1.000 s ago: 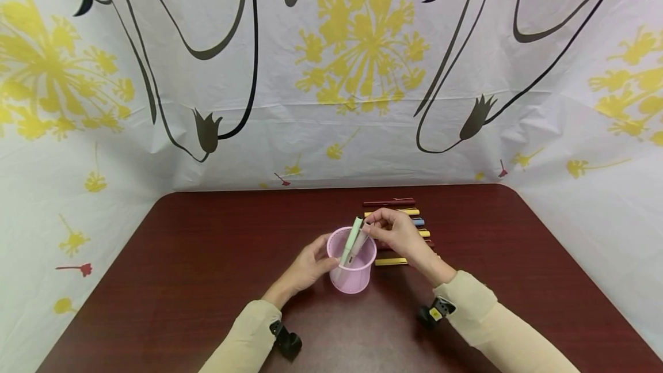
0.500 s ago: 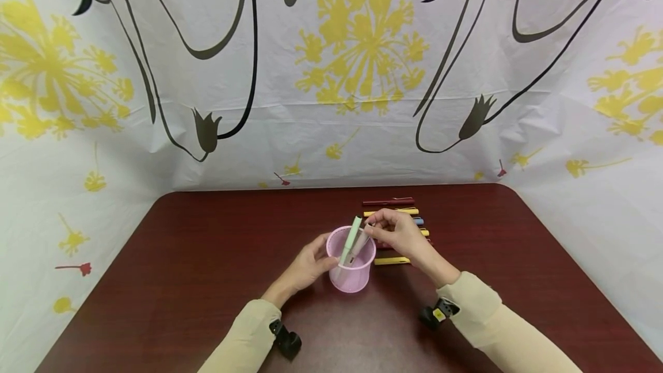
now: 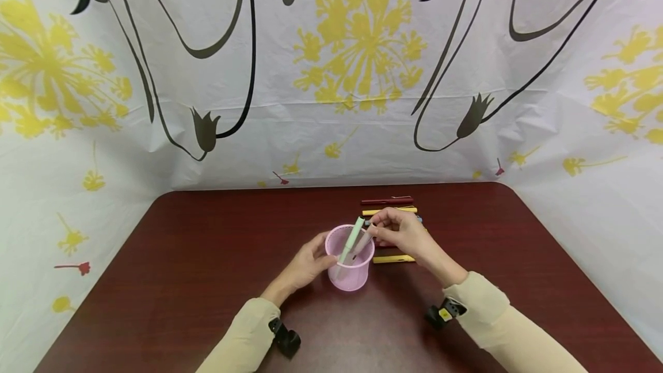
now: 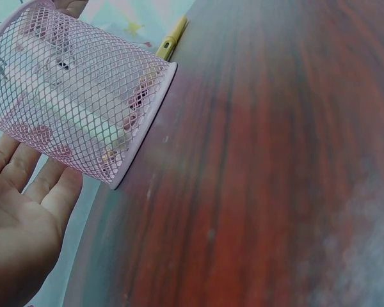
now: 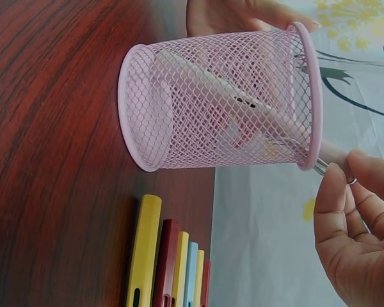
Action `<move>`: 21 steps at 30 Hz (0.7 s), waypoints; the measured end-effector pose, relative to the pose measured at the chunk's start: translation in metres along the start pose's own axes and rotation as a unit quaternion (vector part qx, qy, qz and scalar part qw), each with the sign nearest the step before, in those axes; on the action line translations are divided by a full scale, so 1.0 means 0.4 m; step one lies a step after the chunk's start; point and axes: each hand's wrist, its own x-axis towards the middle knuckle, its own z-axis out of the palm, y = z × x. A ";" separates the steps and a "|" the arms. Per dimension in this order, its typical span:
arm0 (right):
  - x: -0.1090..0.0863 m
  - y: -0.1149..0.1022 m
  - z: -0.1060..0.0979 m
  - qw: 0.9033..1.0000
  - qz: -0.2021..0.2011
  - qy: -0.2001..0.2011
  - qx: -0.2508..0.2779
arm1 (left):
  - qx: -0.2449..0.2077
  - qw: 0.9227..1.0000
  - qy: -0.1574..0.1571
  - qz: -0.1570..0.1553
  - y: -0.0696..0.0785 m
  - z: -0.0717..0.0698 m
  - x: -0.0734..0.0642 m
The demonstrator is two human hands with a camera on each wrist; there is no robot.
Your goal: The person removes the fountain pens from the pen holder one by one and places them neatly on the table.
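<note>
A pink mesh pen cup [image 3: 348,278] stands upright on the table, its side filling much of the left wrist view. My left hand [image 3: 304,265] grips it from the left, thumb at the near rim and fingers along the far side. Inside, a light green pen [image 3: 352,239] leans up past the rim. A pale pinkish pen [image 5: 336,155] with a metal clip slants out over the cup's right edge. Thumb and fingertips of my right hand [image 3: 403,233] pinch its upper end, just outside the rim.
Several pens lie in a row right of the cup: a dark red pen [image 3: 385,201] at the back, a yellow pen [image 3: 393,259] nearest, and a light blue pen [image 5: 191,272] among them. My right hand partly covers them in the head view. Patterned white cloth [image 3: 279,96] hangs behind the table.
My right hand has shifted slightly to the right with the pale pen's top, which tilts further over the rim. The left hand still holds the cup in place.
</note>
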 end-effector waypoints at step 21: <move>-0.043 -0.016 -0.074 0.998 -0.019 0.054 0.028 | -0.002 1.000 0.000 -0.006 -0.003 0.000 0.000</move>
